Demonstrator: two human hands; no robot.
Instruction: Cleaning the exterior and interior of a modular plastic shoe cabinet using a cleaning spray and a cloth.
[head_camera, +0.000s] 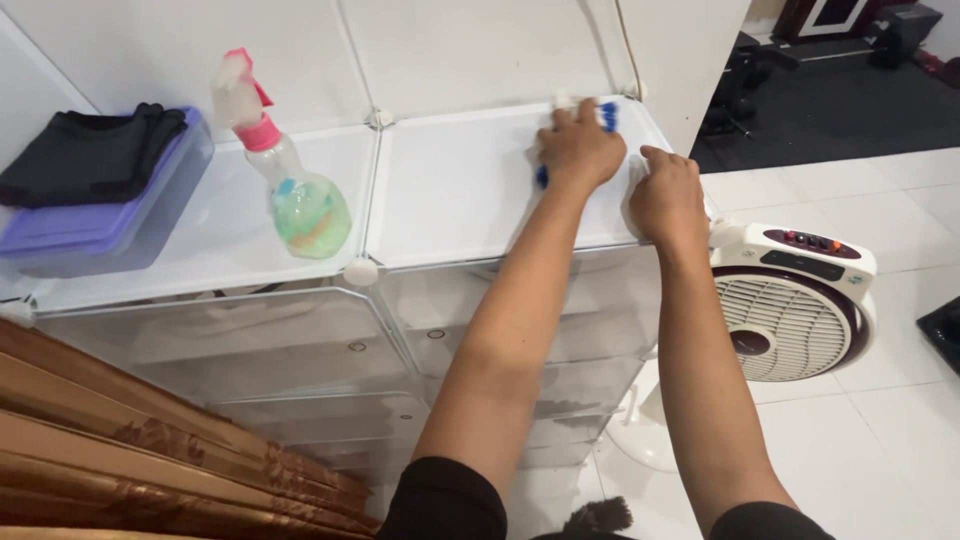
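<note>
Your two arms are bare from the hands down to just past the elbows, no watch, bracelet or glove showing on either. Your left hand (580, 150) and right hand (668, 195) show no rings, though the fingers are partly hidden so that is hard to confirm. Black short sleeves (445, 495) cover your upper arms at the bottom edge of the frame, plain dark fabric with no visible print, and little else of you is in view.
</note>
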